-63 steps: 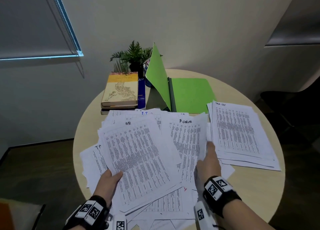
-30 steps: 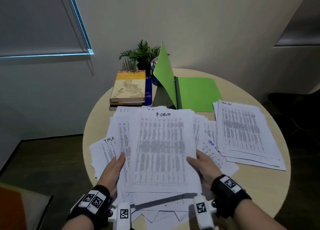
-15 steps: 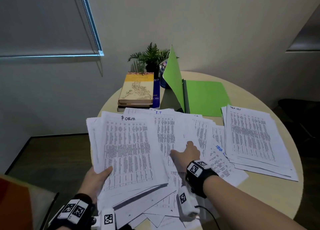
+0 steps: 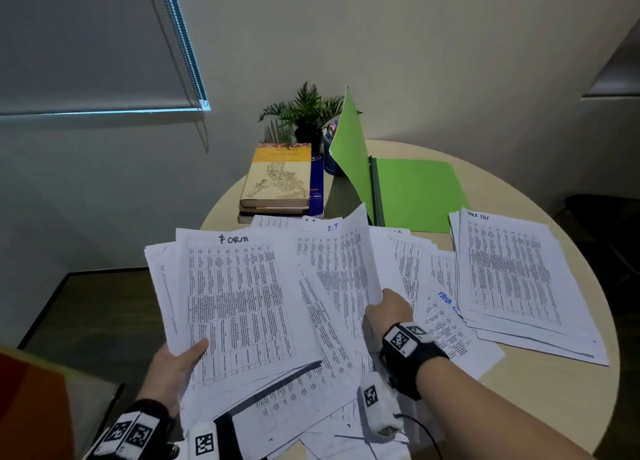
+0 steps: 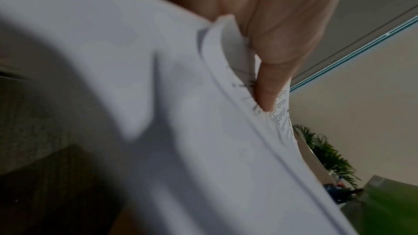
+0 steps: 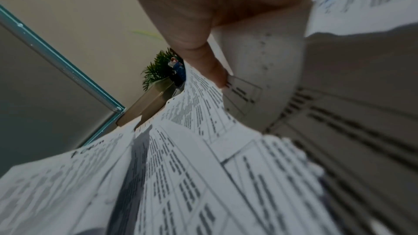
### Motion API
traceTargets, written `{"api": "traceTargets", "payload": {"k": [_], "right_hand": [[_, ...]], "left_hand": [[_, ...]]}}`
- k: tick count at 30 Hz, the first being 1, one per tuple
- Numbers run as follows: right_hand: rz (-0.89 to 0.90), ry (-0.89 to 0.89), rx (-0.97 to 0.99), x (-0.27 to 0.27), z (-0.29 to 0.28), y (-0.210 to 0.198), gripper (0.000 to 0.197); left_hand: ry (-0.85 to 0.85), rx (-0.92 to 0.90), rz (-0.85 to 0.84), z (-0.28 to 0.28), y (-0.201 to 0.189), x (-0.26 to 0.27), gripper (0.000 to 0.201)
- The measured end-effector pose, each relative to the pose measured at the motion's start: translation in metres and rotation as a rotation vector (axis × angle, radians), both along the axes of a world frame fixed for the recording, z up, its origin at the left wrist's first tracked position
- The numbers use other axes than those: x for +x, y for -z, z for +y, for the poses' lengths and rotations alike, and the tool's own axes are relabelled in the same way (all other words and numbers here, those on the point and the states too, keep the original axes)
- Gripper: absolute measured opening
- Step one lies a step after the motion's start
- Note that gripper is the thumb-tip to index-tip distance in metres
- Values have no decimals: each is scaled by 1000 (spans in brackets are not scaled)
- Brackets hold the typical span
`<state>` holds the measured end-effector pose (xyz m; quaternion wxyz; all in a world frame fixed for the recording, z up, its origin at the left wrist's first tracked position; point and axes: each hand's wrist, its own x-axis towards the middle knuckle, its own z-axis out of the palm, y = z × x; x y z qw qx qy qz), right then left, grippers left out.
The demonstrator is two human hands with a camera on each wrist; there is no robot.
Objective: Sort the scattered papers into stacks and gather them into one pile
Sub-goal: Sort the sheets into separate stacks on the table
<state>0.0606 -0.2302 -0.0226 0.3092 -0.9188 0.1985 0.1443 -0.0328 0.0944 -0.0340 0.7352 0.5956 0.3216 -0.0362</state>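
Observation:
My left hand [image 4: 173,366] grips a stack of printed sheets headed "FORM" [image 4: 235,300] by its lower left corner, thumb on top, held up over the table's left edge. In the left wrist view the thumb [image 5: 269,85] presses onto the FORM stack [image 5: 181,113]. My right hand [image 4: 384,309] pinches the edge of a sheet marked "I.T" [image 4: 341,262] and lifts it off the scattered papers [image 4: 311,400] in the middle. In the right wrist view the thumb [image 6: 203,60] lies on that lifted sheet [image 6: 199,106]. A tidy stack headed "TASK LIST" [image 4: 516,279] lies at the right.
The round beige table [image 4: 540,407] carries stacked books [image 4: 277,179] at the back left, a potted plant [image 4: 304,116] behind them, and an open green folder [image 4: 415,189] at the back. A window blind [image 4: 86,43] hangs at upper left. Dark floor lies to the left.
The FORM stack went from both hands, centred, to my left hand alone at the left. My right hand reached into the middle papers and now lifts the I.T sheet.

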Motion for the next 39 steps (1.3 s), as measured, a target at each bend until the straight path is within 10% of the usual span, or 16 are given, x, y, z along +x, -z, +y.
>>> {"api": "traceTargets", "payload": {"k": [12, 18, 29, 39], "right_hand": [[230, -224, 185, -27, 10, -15, 29], [145, -57, 525, -44, 26, -22, 6], [-37, -127, -125, 6, 16, -3, 27], [-99, -147, -155, 16, 5, 7, 24]], "left_hand": [[-17, -1, 58, -13, 21, -6, 29], [-6, -3, 69, -17, 18, -5, 26], [-9, 45, 52, -12, 11, -9, 22], [-39, 4, 43, -3, 10, -18, 29]]}}
